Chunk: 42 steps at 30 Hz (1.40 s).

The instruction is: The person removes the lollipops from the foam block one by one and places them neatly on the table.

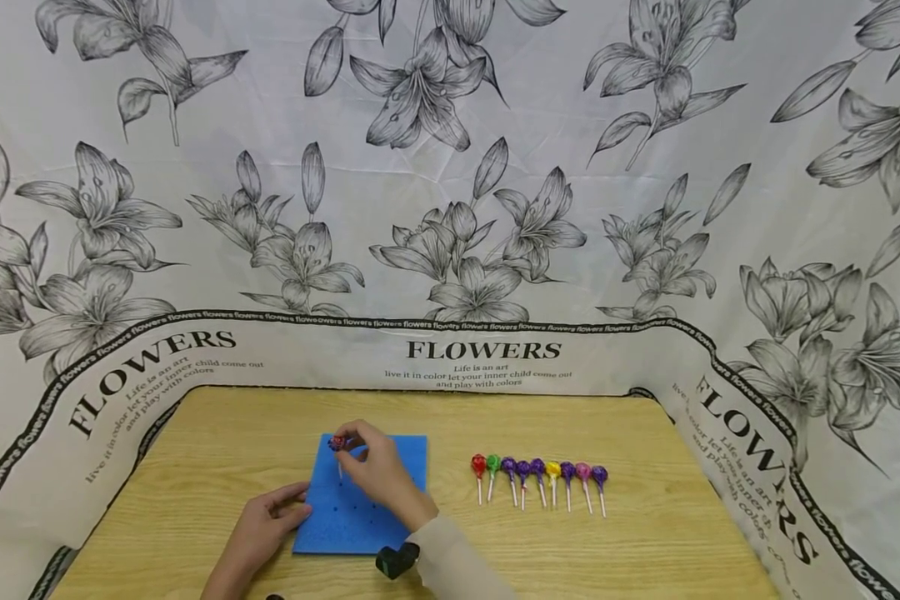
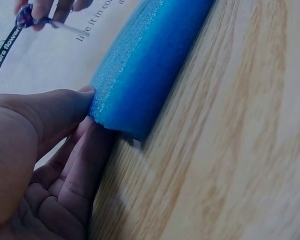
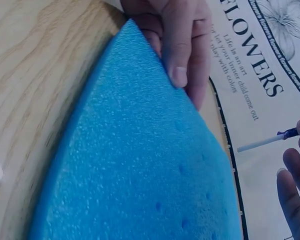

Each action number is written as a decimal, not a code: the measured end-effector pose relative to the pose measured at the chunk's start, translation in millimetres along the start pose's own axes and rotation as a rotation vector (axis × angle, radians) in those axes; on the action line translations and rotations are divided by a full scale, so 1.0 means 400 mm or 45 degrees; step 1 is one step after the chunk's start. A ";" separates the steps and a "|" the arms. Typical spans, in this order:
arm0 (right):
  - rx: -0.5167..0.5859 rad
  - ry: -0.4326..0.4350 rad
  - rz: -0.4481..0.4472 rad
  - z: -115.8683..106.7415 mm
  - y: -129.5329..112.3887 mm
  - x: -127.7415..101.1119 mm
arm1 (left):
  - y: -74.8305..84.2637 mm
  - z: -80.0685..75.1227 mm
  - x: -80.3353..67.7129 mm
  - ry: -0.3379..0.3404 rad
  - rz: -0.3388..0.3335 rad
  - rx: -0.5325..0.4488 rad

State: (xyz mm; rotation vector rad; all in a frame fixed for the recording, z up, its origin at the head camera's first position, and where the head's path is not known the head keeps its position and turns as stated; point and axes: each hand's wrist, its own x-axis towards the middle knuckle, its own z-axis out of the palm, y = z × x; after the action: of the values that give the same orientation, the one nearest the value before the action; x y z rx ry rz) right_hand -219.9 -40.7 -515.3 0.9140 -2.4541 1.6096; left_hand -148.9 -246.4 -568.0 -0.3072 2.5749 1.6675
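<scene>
A blue foam board (image 1: 324, 533) with several small dark holes in its top lies on the wooden table. My left hand (image 1: 264, 527) grips its left edge; in the left wrist view the thumb (image 2: 65, 107) presses the upper edge while the fingers lie lower along the side. Over the board's far left part, my right hand (image 1: 381, 468) pinches a dark purple and red wrapped lollipop (image 1: 337, 443) near its head. Its white stick (image 3: 260, 143) points down toward the board in the head view, the tip above the foam. Part of the board is hidden beneath my right forearm.
Right of the board, several wrapped lollipops (image 1: 537, 469) lie in a row, sticks toward me: red, green, purple, yellow and pink. A white flower-printed cloth (image 1: 487, 367) stands around the back and sides of the table (image 1: 607, 554). A black device (image 1: 397, 561) sits at my right wrist.
</scene>
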 end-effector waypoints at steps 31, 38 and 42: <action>0.072 0.493 0.223 -0.414 0.087 -0.241 | 0.003 -0.004 -0.001 -0.008 -0.022 -0.006; -0.188 0.539 0.253 -0.540 0.115 -0.322 | 0.001 -0.004 -0.004 0.002 0.005 -0.033; -0.291 0.549 0.343 -0.601 0.127 -0.372 | -0.001 -0.001 -0.005 -0.002 0.007 -0.049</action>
State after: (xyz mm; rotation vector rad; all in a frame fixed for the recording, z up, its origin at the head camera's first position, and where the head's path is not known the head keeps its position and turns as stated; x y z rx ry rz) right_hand -185.6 244.0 -503.0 0.1831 -2.4443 1.3687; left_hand -147.0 -246.8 -567.7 -0.3010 2.5473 1.7194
